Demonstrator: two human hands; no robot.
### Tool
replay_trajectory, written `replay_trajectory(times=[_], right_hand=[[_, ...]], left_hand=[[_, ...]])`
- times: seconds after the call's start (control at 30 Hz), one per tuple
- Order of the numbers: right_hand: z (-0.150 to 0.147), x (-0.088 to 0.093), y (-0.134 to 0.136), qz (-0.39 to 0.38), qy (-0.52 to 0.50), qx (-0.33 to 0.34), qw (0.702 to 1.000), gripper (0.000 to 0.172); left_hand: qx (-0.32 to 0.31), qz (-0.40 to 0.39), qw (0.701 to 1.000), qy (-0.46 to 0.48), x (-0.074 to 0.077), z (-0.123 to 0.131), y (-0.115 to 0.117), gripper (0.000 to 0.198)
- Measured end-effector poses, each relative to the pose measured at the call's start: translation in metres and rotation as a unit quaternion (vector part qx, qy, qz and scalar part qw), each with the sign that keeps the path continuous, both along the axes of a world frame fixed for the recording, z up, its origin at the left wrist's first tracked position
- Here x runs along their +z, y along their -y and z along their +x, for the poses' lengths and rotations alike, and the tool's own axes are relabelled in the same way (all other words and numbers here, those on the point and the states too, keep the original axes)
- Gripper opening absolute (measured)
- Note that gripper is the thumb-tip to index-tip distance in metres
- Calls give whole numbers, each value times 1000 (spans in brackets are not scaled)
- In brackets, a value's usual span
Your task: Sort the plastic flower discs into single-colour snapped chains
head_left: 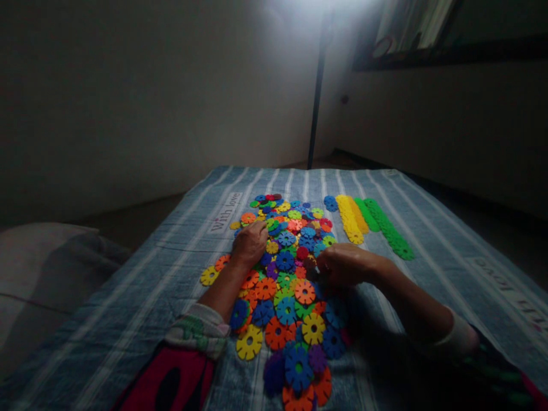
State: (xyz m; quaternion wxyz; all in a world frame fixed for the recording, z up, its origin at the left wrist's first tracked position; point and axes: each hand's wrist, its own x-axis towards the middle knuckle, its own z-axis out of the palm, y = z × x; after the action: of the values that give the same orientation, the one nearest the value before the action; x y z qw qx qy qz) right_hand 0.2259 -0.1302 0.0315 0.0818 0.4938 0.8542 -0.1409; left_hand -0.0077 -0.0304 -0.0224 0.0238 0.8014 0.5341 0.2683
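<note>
Nearest me, the heap of interlocking plastic discs (286,311) runs up the middle of the striped blanket (141,308). My right hand (345,264) curls at the heap's right side. My left hand (249,242) lies fingers-down on the heap. I cannot tell whether either grips a disc. Beyond, toward the far right corner, lie sorted rows of yellow, orange and green discs (351,220).

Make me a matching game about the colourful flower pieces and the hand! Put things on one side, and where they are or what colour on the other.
Things:
1. left hand
2. yellow row of discs
3. green row of discs
4. cloth

Place or colour:
A. blue with pale stripes
B. farthest right of the discs
C. resting on the mixed pile of discs
D. between the pile and the green row

Pairs: 1-C, 2-D, 3-B, 4-A
</note>
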Motion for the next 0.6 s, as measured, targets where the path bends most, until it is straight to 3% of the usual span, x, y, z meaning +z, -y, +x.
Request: replay_trajectory(times=[0.2, 0.4, 0.5, 0.6], right_hand=[[11, 4, -8, -49, -183, -17, 982, 11], [20, 5, -12, -115, -391, -87, 909, 11], [21, 4, -12, -142, -432, -117, 883, 16], [31, 7, -14, -146, -418, -135, 887, 20]], left_hand=[[4, 11, 1000, 0, -1, 0, 0, 29], [1, 14, 1000, -1, -1, -1, 0, 29], [-1, 10, 1000, -2, -1, -1, 0, 30], [-3, 12, 1000, 2, -2, -1, -2, 32]])
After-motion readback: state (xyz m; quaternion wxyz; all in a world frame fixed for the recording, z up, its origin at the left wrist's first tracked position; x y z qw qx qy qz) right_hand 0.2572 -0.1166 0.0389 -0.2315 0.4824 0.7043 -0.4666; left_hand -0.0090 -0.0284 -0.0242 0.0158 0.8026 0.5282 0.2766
